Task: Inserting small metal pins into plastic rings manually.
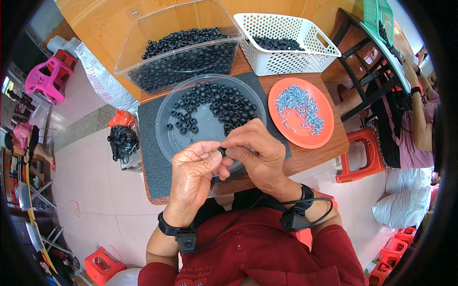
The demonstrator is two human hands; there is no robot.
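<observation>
I see the left hand (193,174) and right hand (260,150) pinching a black bead (222,151) toward the table's (299,158) near edge; fingers hide its long axis and direction. Beyond, a clear bowl (202,119) holds loose beads (234,106); nearer the right edge, an orange plate (305,140) carries blue gems (298,104).

The rings (234,105) looked like matt plastic; the tub (162,25) and bowl (202,123) were clear, smooth plastic. The basket (291,63) and plate (305,139) were smooth plastic, the mat (153,167) matt and rough, the table (307,156) wood-faced, the shirt (253,231) cloth.
</observation>
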